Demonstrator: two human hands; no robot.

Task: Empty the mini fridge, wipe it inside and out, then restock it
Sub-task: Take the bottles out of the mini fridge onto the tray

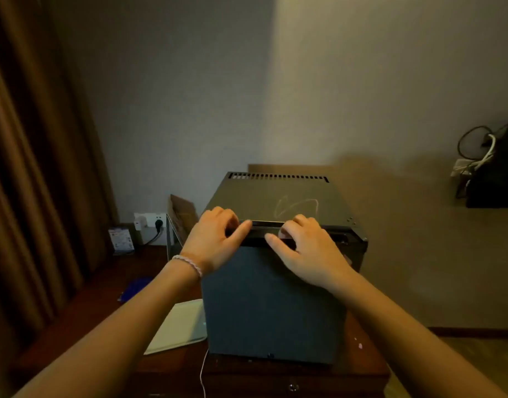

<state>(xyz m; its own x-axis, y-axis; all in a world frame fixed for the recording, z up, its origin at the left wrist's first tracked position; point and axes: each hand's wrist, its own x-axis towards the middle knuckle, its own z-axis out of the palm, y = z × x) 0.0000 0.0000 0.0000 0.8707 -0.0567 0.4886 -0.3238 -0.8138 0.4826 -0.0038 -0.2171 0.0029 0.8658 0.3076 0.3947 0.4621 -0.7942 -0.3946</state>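
While both hands, left hand (215,239) and right hand (301,245), curl over the fridge (275,305) door's top edge, the door looks closed. A hard pull could tip it off the near stand (275,374).

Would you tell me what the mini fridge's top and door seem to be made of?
The mini fridge's top looks like matte dark painted metal: punched vent slots, small screws, a smeared mark. The door looks matte and faintly textured, perhaps plastic or coated metal; dim light leaves it open.

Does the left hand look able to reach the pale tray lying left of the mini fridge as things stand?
Probably yes. The tray lies in the open beside the mini fridge, below the left hand with nothing between them, but that hand would first have to let go of the door's top edge.
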